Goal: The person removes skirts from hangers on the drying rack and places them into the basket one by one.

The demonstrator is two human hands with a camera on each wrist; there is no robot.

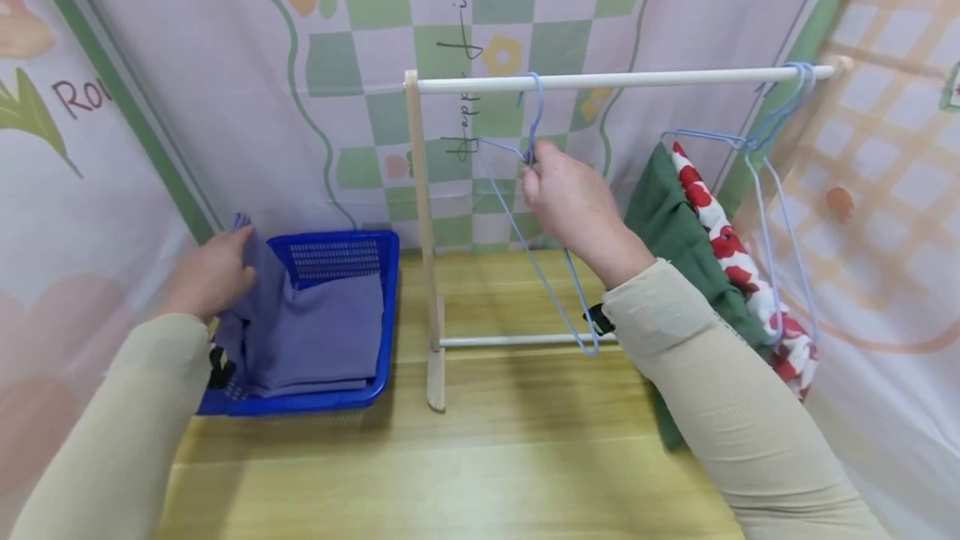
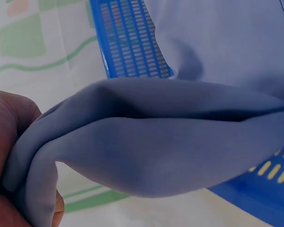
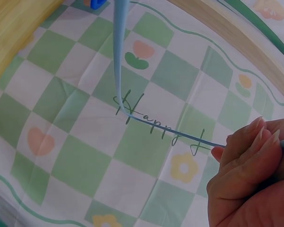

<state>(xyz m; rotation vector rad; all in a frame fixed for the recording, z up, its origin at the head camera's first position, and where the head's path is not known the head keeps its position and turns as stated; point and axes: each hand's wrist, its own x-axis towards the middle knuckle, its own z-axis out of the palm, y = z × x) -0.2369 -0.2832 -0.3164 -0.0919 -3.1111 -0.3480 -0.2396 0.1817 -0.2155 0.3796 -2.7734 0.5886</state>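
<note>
While the left hand (image 1: 210,273) has its fingers pinching a purple cloth (image 1: 262,307) at the left side of a blue basket (image 1: 391,307), the right hand (image 1: 581,202) has fingers gripping a blue hanger (image 1: 539,102) just below its hook, hooked over the rack (image 1: 660,79). Folded purple fabric (image 1: 330,327) inside basket. Green cloth (image 1: 667,232), floral cloth (image 1: 723,240) at rack's right end. Basket, rack on counter (image 1: 525,457).

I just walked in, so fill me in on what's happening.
A person's left hand grips blue-purple cloth at the perforated blue plastic basket. The right hand holds a bare, thin blue hanger, hooked over the round white rod. Dark green cloth and red-and-white floral cloth hang toward the rod's right end.
</note>
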